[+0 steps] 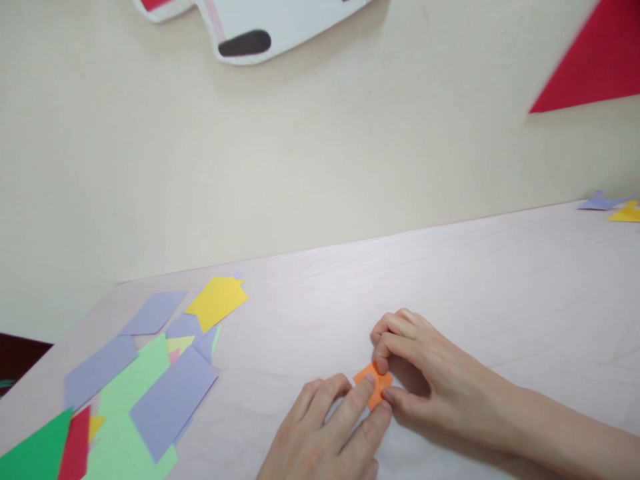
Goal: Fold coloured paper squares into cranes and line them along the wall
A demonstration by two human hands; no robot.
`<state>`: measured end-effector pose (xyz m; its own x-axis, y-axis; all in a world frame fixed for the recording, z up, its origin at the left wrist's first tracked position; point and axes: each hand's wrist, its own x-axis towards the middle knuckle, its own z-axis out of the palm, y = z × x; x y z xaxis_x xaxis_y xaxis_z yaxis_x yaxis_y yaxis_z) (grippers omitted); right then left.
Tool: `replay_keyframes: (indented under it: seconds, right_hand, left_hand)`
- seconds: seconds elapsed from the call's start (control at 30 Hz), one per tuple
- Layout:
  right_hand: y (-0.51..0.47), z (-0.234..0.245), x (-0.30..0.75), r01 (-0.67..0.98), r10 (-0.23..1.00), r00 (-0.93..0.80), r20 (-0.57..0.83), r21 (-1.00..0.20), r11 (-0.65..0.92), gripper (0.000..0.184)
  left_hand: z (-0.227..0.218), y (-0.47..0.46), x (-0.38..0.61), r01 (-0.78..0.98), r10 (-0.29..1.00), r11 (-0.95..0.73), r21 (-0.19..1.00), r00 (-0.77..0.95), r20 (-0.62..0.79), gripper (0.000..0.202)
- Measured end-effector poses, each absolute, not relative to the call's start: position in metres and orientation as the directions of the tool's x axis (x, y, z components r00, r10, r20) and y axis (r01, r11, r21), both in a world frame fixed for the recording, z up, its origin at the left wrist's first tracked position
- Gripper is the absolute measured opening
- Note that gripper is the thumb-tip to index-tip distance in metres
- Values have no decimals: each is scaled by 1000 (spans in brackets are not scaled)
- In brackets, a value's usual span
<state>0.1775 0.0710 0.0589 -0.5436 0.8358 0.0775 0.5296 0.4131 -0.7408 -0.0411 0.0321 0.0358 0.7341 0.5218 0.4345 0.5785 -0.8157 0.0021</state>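
Head view. A small orange paper piece lies on the pale worktop, near the front edge and a little right of centre, between the two hands.

The left hand comes in from the near edge, back upward. Its fingers are stretched almost straight, with the tips lying flat on the left part of the paper, pressing on it rather than closed round it.

The right hand enters from the near right, forearm low over the worktop. Its fingers are curled, and the forefinger tip and thumb are closed on the paper's right edge.

At the near left lies a loose heap of cut paper: a yellow piece, lavender pieces, a light green sheet, a red piece and a dark green triangle. On the cream wall hang a red triangle and a white cut-out.
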Motion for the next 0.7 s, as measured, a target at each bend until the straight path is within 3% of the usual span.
replay_keyframes:
  seconds: [0.3,0.7]
  right_hand:
    - [70,59,176,557,845,-534,33,-738,381,23]
    - [76,57,181,483,831,-548,95,-776,406,37]
  left_hand:
    - [35,32,-42,576,518,-817,-16,747,416,28]
    - [30,34,-48,518,470,-854,-52,809,354,32]
